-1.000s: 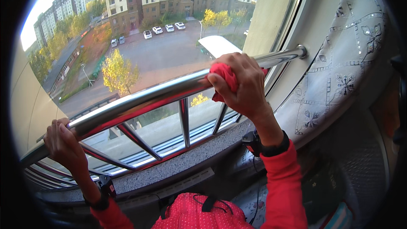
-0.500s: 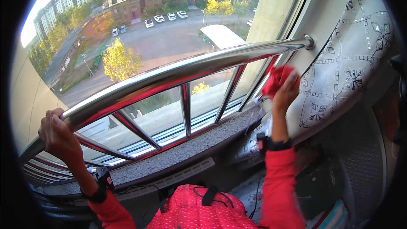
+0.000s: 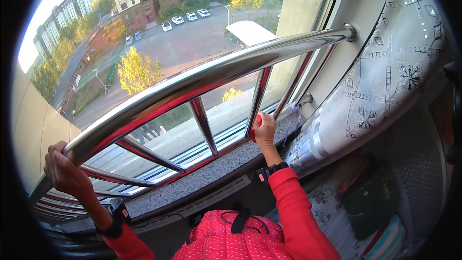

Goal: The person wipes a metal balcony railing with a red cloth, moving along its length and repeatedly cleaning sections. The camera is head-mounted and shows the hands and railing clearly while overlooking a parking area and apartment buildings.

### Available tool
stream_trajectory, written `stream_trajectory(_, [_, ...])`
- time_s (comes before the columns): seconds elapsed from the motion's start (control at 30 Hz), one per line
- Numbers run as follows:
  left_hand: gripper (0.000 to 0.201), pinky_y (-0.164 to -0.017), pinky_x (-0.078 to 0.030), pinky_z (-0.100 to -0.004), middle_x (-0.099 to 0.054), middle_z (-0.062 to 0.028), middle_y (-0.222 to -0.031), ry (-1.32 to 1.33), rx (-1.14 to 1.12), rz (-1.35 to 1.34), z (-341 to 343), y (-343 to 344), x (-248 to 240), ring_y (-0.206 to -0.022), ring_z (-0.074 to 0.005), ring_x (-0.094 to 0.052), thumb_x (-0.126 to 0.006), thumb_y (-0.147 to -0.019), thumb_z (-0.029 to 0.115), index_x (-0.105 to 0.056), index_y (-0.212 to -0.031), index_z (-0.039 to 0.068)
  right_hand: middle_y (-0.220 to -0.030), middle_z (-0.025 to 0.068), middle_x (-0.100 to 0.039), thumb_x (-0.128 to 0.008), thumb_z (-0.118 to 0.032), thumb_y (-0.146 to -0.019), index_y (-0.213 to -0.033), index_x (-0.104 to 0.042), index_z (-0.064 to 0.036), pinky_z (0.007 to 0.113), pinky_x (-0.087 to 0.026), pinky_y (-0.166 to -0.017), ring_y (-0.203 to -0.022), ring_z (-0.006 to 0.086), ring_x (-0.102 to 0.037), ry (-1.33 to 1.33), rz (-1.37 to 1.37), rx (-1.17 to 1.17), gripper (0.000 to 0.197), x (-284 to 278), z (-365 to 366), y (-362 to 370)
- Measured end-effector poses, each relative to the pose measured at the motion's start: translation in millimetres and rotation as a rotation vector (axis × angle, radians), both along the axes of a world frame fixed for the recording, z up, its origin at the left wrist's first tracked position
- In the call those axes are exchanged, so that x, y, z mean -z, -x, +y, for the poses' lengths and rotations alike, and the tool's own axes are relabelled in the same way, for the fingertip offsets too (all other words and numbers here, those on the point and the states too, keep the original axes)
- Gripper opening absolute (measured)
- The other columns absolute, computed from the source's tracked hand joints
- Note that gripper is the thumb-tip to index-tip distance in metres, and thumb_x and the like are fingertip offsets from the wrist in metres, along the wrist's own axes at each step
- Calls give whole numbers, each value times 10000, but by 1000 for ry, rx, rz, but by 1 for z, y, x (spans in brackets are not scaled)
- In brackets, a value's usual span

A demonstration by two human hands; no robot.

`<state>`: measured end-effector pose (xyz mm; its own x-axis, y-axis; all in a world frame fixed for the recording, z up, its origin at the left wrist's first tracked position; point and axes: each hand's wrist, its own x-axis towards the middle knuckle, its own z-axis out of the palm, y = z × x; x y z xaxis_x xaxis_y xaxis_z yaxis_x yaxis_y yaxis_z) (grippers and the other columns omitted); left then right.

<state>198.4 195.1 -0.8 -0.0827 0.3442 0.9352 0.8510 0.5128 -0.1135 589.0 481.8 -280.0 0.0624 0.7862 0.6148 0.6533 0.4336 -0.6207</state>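
A shiny metal railing curves across the window, its thick top handrail (image 3: 214, 70) running from lower left to upper right. My left hand (image 3: 65, 169) is wrapped round the handrail at its left end. Low on an upright bar (image 3: 261, 89), close to the bottom rail (image 3: 192, 162), my right hand (image 3: 265, 132) closes round a red cloth (image 3: 255, 129). The cloth lies against the bar, mostly hidden behind my fingers. Each wrist wears a black band, with a small dark device beside it.
A grey speckled sill (image 3: 175, 190) runs below the railing. On the right hangs a white patterned curtain (image 3: 380, 91), with a lilac ribbon (image 3: 291, 120) near the wall bracket. A dark green item (image 3: 373, 207) and a striped cloth (image 3: 385, 243) lie at lower right.
My right hand has come down and left with the red cloth, from beside the curtain to the low part of an upright bar. My left hand stays on the handrail.
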Motion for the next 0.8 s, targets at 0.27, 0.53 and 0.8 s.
stream_trajectory(0.27, [450,-911,-446,-408,-624,-84,-837,-30,-7,-26,0,3,2,-820,-276,-615,-210,-1048,232,-567,-831,64,-1252,148,-597,-552,-249,-950,-1259,-543,-65,518,-310,-1115,-1167,359,-532,-49,-78,-162,360,28,-24,-6])
stream_trajectory(0.53, [511,-936,-473,-434,-697,-93,-933,-17,-25,-34,-2,11,1,-862,-276,-663,-212,-1069,277,-647,-924,50,-998,140,-654,-610,-145,-885,-1065,-613,-71,470,-481,-871,-971,363,-616,35,-264,-119,195,12,22,-7])
stream_trajectory(0.8, [476,-990,-475,-466,-706,-101,-962,42,-26,-31,-8,16,1,-890,-288,-676,-254,-1082,287,-660,-972,64,-989,121,-643,-632,-202,-890,-1046,-616,-80,459,-461,-908,-993,327,-606,-22,-137,-108,198,15,-18,-3])
